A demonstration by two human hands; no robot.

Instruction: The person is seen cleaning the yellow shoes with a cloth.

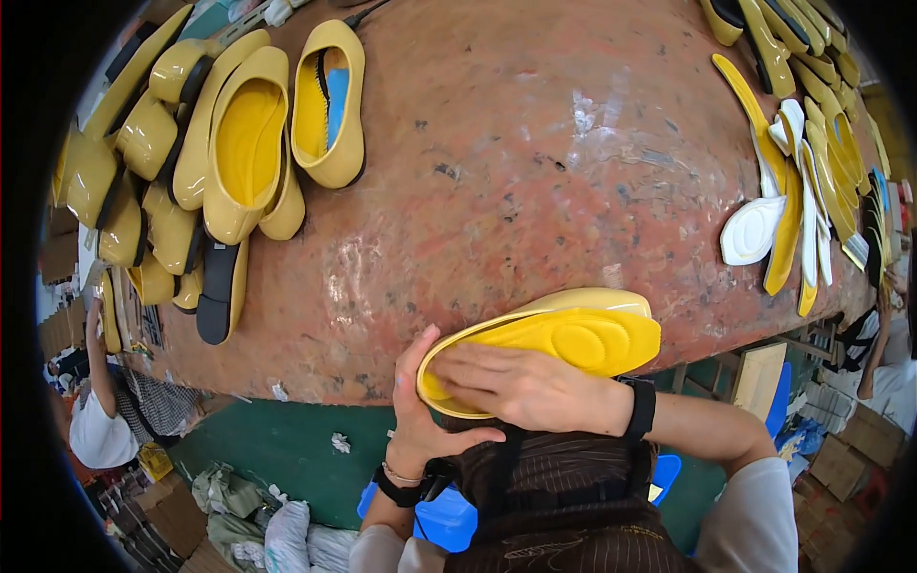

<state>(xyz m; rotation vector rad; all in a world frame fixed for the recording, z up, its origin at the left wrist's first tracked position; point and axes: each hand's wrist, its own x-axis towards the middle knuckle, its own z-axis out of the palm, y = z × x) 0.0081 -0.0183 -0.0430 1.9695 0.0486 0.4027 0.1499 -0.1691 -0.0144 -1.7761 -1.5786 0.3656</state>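
A glossy yellow slip-on shoe lies at the table's near edge in front of me. In it lies a bright yellow insole, whose cushioned end rises over the rim on the right. My left hand holds the shoe's left end, fingers along the far side and thumb along the near side. Stretched out flat, the fingers of my right hand reach into the shoe's left part and press on the insole. Their tips are partly inside, and the right thumb is hidden.
Piled yellow shoes cover the table's left; one shoe beside them has something blue inside. Yellow and white insoles lie on the right, near more shoes. Other people stand at both sides. Blue stool parts show below.
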